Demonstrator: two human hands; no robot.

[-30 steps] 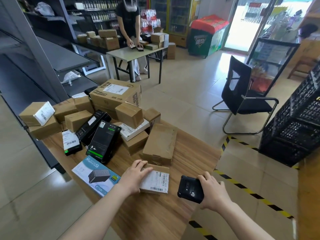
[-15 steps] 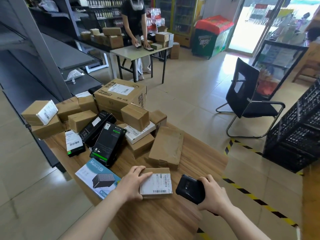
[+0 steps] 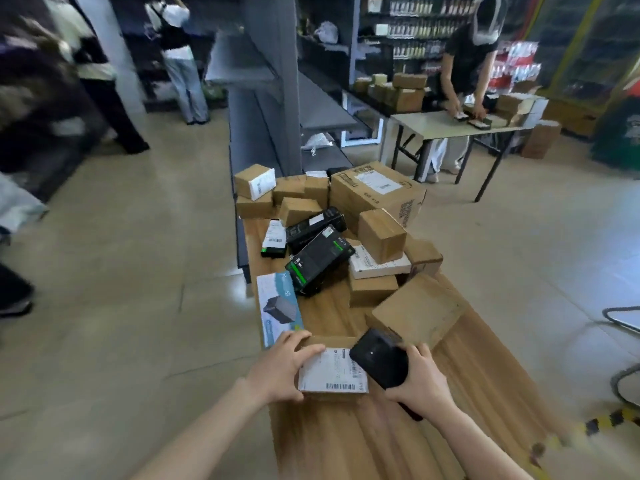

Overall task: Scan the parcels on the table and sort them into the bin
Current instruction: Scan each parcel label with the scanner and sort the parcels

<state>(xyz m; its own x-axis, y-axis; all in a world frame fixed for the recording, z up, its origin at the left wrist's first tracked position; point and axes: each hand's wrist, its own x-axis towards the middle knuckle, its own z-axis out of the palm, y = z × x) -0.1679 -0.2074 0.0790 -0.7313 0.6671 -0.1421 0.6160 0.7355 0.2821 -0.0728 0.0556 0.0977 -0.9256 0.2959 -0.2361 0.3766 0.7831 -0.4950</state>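
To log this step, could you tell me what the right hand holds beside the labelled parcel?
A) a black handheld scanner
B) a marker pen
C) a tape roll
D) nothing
A: the right hand grips the black scanner beside the labelled parcel, which the left hand holds.

single head-worn wide-angle view, looking forward and down, close over the wooden table (image 3: 346, 441), shop floor beyond

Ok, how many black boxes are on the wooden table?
3. The small white-labelled box lies near the left edge of the table; the long box sits right of it; the green-trimmed box leans in front of that. Others may hide under the pile.
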